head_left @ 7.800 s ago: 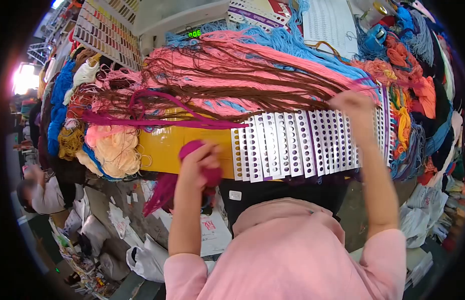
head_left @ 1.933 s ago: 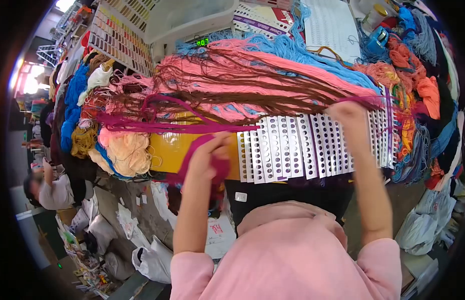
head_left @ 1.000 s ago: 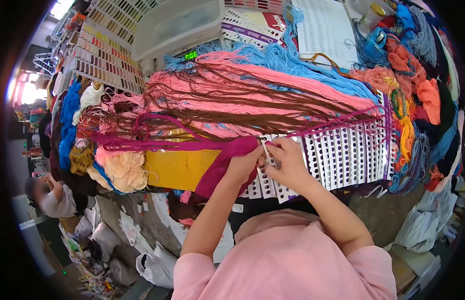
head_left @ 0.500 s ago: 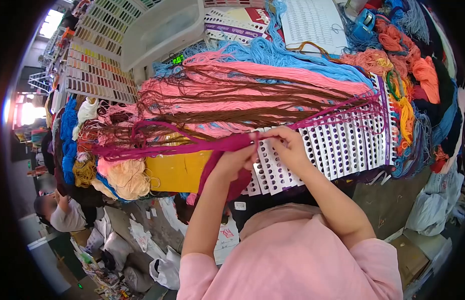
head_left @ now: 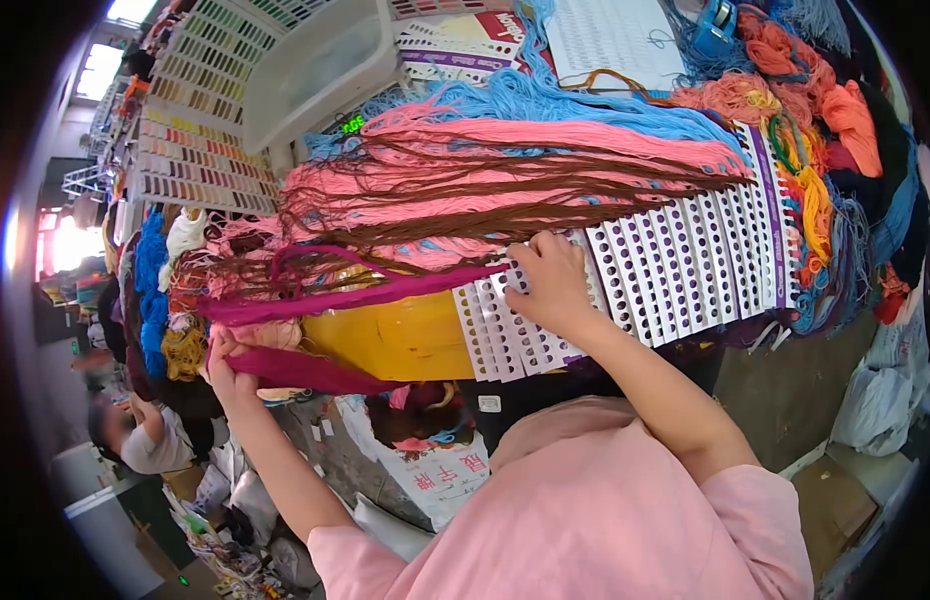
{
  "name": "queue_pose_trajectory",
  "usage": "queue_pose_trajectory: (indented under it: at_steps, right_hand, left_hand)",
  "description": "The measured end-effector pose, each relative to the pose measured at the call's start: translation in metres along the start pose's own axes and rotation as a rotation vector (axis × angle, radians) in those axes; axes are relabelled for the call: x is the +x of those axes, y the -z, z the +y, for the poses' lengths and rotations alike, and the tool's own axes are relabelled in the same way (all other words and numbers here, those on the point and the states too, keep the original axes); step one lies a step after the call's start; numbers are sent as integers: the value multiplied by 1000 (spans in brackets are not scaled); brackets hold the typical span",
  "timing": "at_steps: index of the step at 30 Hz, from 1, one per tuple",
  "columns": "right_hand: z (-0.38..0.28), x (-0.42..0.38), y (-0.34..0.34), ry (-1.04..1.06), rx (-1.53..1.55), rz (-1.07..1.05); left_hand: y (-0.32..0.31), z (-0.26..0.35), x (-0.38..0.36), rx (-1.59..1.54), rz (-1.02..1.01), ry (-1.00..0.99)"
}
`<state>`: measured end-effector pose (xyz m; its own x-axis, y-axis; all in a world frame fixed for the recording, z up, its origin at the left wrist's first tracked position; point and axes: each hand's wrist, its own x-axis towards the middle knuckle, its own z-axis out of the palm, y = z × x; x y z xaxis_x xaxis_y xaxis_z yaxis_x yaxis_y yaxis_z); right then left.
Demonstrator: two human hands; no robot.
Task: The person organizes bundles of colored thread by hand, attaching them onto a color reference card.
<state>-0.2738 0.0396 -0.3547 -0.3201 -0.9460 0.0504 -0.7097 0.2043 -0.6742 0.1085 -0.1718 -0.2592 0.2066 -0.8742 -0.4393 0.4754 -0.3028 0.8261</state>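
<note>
My left hand (head_left: 230,365) is closed on a magenta thread bundle (head_left: 310,372) at the table's left front edge. That bundle droops to the right along the yellow surface (head_left: 385,335). Another length of magenta thread (head_left: 355,300) runs above it toward my right hand (head_left: 553,280). The fingers of my right hand are curled over the left part of the white punched cards (head_left: 665,270), by the end of this thread; what lies under the fingertips is hidden. Brown thread strands (head_left: 465,225) lie over pink thread (head_left: 545,145) behind both hands.
Blue thread (head_left: 485,100), a white plastic bin (head_left: 320,75) and a printed sheet (head_left: 615,45) lie at the back. Coloured skeins (head_left: 850,125) crowd the right side. Colour sample cards (head_left: 200,130) stand at the left. A co-worker (head_left: 150,440) is at the far left.
My left hand has moved left and toward the table edge with magenta thread. My right hand has shifted slightly left. The magenta strands across the cards at the right have been drawn away.
</note>
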Motion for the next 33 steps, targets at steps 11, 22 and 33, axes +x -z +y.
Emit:
queue_pose_trajectory:
  at_steps: [11, 22, 33]
  right_hand:
    - [-38, -35, 29, -128, 771, -48]
    - [-59, -51, 59, -457, 1470, -346]
    - [-64, -48, 77, -426, 1490, -482]
  left_hand:
    - [-105, -155, -203, 130, -730, 545]
    - [-114, -166, -229, 87, -851, 469]
    - [-117, -170, -226, -126, -860, 644]
